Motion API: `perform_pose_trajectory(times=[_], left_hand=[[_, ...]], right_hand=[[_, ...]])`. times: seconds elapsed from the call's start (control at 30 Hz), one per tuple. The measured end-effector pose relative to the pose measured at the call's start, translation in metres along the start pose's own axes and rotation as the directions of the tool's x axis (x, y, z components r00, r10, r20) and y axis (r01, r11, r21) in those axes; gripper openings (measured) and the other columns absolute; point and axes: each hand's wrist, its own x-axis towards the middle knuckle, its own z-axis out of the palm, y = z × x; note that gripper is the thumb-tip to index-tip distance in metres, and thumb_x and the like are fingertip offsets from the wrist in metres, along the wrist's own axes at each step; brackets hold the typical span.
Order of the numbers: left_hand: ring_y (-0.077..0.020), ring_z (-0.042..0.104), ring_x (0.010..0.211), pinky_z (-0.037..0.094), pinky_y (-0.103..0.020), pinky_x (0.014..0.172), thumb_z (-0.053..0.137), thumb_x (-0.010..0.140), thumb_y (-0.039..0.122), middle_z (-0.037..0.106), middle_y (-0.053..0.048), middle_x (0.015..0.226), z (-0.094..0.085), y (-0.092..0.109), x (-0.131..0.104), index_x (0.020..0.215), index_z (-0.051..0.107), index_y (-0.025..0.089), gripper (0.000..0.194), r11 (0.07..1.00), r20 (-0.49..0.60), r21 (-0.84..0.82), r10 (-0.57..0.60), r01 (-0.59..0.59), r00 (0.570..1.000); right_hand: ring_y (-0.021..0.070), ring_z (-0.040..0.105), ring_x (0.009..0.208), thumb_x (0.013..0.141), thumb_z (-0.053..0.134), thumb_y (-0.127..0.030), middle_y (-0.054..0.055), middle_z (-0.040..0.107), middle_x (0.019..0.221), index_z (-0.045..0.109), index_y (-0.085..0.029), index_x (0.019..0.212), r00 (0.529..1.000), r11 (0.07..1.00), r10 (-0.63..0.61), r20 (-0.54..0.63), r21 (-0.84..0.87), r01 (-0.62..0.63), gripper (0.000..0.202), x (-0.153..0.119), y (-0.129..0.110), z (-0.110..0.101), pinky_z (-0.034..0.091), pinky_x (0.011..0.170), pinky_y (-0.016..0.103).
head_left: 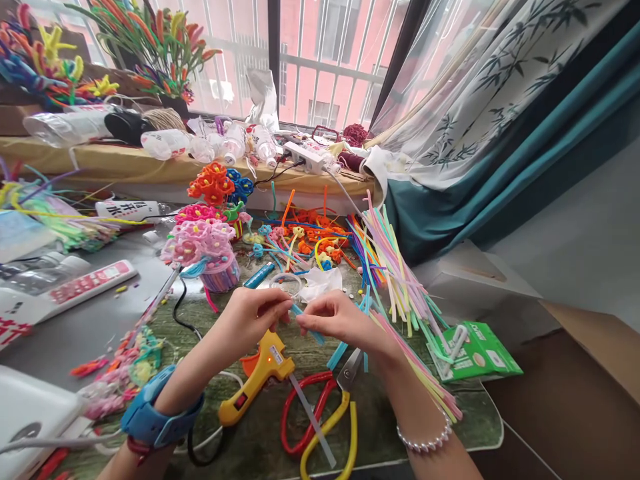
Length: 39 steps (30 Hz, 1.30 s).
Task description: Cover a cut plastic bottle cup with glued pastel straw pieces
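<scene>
A short light-blue pipe cleaner (314,333) spans the small gap between my two hands. My left hand (263,308) pinches one end of it between thumb and fingers. Its other part is pinched in my right hand (336,317), with the tip showing below the fingers. Under my left hand lies a yellow glue gun (260,380) with a clear glue stick in it. Scissors (320,407) with red and yellow handles rest below my right hand, blades pointing up. More light-blue pieces (339,355) lie beside the blades.
Pink pipe-cleaner flowers (197,240) in a striped pot stand behind my left hand. Bundled pastel pipe cleaners (400,267) and a green packet (477,350) lie at right. Behind are orange pieces (315,227) and a power strip (303,157). A black cable (181,313) runs at left.
</scene>
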Motion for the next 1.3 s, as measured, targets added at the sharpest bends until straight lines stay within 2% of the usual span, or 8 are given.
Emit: perform_pose_trajectory(times=[0.13, 0.23, 0.43, 0.7, 0.87, 1.17, 1.23, 1.3], left_hand=[[-0.0083, 0.056, 0.048, 0.041, -0.016, 0.050, 0.048, 0.090, 0.024, 0.066, 0.000, 0.058, 0.002, 0.000, -0.001, 0.072, 0.067, 0.015, 0.028, 0.995, 0.013, 0.091, 0.038, -0.039, 0.999], [-0.0081, 0.058, 0.048, 0.041, -0.016, 0.050, 0.047, 0.090, 0.022, 0.068, 0.001, 0.062, 0.003, -0.001, -0.002, 0.076, 0.067, 0.016, 0.025, 0.990, 0.019, 0.126, 0.059, -0.061, 0.998], [-0.0082, 0.056, 0.046, 0.038, -0.017, 0.049, 0.049, 0.090, 0.020, 0.064, 0.003, 0.055, 0.004, -0.004, -0.001, 0.071, 0.066, 0.017, 0.026, 0.965, -0.032, 0.245, 0.106, -0.095, 0.994], [-0.0080, 0.058, 0.049, 0.040, -0.017, 0.053, 0.046, 0.093, 0.019, 0.065, 0.003, 0.059, 0.008, -0.007, -0.004, 0.077, 0.064, 0.016, 0.024, 0.911, -0.079, 0.362, 0.243, -0.199, 0.967], [-0.0110, 0.061, 0.057, 0.040, -0.020, 0.057, 0.046, 0.095, 0.022, 0.067, -0.001, 0.065, 0.011, -0.006, -0.005, 0.078, 0.063, 0.016, 0.024, 0.842, -0.109, 0.478, 0.339, -0.250, 0.934], [-0.0111, 0.049, 0.050, 0.037, -0.023, 0.053, 0.038, 0.095, 0.018, 0.054, 0.001, 0.056, 0.024, -0.003, -0.009, 0.066, 0.056, 0.017, 0.034, 0.679, -0.134, 0.695, 0.446, -0.237, 0.885], [-0.0113, 0.049, 0.050, 0.037, -0.023, 0.053, 0.040, 0.094, 0.019, 0.055, 0.001, 0.057, 0.024, -0.002, -0.009, 0.066, 0.056, 0.017, 0.033, 0.704, -0.162, 0.674, 0.437, -0.224, 0.885], [-0.0108, 0.050, 0.051, 0.038, -0.022, 0.054, 0.045, 0.093, 0.021, 0.058, 0.001, 0.058, 0.022, 0.000, -0.009, 0.069, 0.059, 0.017, 0.028, 0.807, -0.223, 0.559, 0.366, -0.189, 0.903]], right_hand=[[0.0067, 0.033, 0.052, 0.086, 0.064, -0.047, -0.004, 0.048, 0.056, 0.072, -0.009, 0.076, 0.997, 0.997, -0.050, -0.058, -0.060, 0.046, 0.040, 0.002, 0.005, 0.001, 0.022, 0.048, 0.023], [0.0074, 0.034, 0.052, 0.089, 0.061, -0.038, -0.005, 0.047, 0.056, 0.071, -0.012, 0.075, 0.992, 0.985, -0.077, -0.103, -0.163, 0.059, 0.031, 0.003, 0.007, 0.002, 0.023, 0.048, 0.023], [0.0103, 0.048, 0.062, 0.092, 0.058, -0.026, -0.002, 0.060, 0.068, 0.066, -0.016, 0.071, 0.947, 0.890, -0.267, -0.181, -0.423, 0.170, 0.025, 0.003, 0.006, 0.008, 0.035, 0.060, 0.022], [0.0159, 0.066, 0.078, 0.095, 0.054, -0.022, 0.003, 0.073, 0.083, 0.071, -0.017, 0.085, 0.916, 0.853, -0.354, -0.187, -0.465, 0.235, 0.021, 0.004, 0.008, 0.012, 0.045, 0.073, 0.024], [0.0168, 0.067, 0.075, 0.095, 0.054, -0.022, 0.004, 0.074, 0.082, 0.072, -0.018, 0.084, 0.877, 0.819, -0.421, -0.231, -0.511, 0.259, 0.021, 0.003, 0.010, 0.015, 0.047, 0.071, 0.026], [0.0174, 0.065, 0.072, 0.097, 0.050, -0.023, 0.007, 0.072, 0.081, 0.070, -0.017, 0.083, 0.826, 0.755, -0.507, -0.248, -0.591, 0.285, 0.025, 0.004, 0.014, 0.026, 0.047, 0.068, 0.028], [0.0173, 0.064, 0.072, 0.097, 0.050, -0.023, 0.006, 0.072, 0.080, 0.070, -0.017, 0.084, 0.822, 0.762, -0.508, -0.259, -0.580, 0.288, 0.025, 0.004, 0.014, 0.027, 0.047, 0.068, 0.027], [0.0170, 0.064, 0.071, 0.096, 0.051, -0.022, 0.006, 0.072, 0.079, 0.070, -0.016, 0.082, 0.818, 0.780, -0.504, -0.278, -0.554, 0.292, 0.025, 0.004, 0.012, 0.027, 0.047, 0.068, 0.027]])
